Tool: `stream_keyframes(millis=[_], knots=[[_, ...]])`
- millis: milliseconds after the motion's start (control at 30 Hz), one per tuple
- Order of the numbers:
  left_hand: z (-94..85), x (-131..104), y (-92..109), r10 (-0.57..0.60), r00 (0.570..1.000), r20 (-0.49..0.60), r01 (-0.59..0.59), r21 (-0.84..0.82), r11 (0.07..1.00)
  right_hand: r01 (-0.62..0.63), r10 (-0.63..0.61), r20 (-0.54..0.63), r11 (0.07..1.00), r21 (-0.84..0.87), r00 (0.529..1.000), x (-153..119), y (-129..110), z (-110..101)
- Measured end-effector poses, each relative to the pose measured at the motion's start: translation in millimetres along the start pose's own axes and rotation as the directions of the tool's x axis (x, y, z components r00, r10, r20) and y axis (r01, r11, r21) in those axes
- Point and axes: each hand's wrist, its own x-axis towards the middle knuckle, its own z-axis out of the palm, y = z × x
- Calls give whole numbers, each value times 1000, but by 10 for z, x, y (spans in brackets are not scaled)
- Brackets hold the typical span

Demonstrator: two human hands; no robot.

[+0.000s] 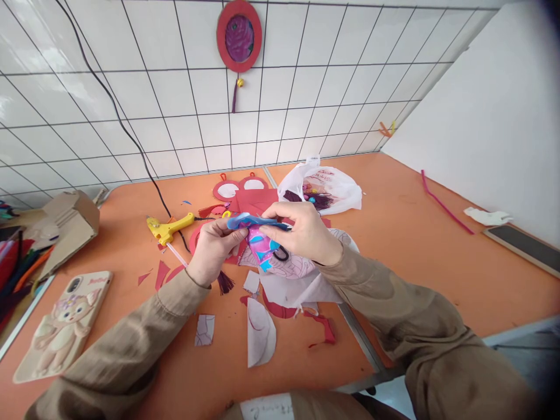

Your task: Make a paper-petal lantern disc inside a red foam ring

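The left hand point(210, 249) and the right hand point(308, 230) are raised over the orange desk point(398, 233), each pinching one end of a flat, soft-looking blue piece point(245, 221) between thumb and fingers. Below this blue piece, between the two hands, hangs a shiny pink piece patterned with blue shapes point(258, 244); whether the two are joined cannot be told. A curved black loop point(281, 254) shows just beside the pink piece, under the right hand.

Left of the left hand lies a yellow glue gun point(175, 226) with a translucent stick point(177, 255) at its underside. Farther left and nearer the body is a phone in a cream case with a cartoon figure point(65, 326), and beyond that a brown cardboard box point(76, 224).

Just beyond the hands are flat red sheets point(254, 198) and two red oval rings with white centres point(227, 190). A white plastic bag point(343, 189) holding dark purple strands and small coloured beads sits beyond the right hand. Nearer the body than the hands lie a dark purple tassel point(226, 283), a white half-oval paper piece point(261, 338) and a crooked red scrap point(327, 331). Well to the right of the right hand is a thin dark-pink strip point(444, 201).
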Motion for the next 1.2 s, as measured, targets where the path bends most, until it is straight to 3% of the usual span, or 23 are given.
stream_keyframes(millis=[100,233,567,833,1200], knots=[[-8,-4,-5,18,1000,2,-19,13,1000,58,-58,-16,997,-50,998,-6,-13,0],[0,-12,19,12,1000,18,-13,28,1000,39,-40,-22,998,-46,999,-10,-7,-1],[18,-53,73,-95,993,73,98,-46,994,-167,169,2,974,150,986,61,39,-33],[17,-28,95,-167,985,41,172,-193,966,-319,295,122,857,404,948,78,151,-40],[-26,-3,155,-201,972,120,228,-278,933,-311,300,100,827,468,949,86,148,-58]])
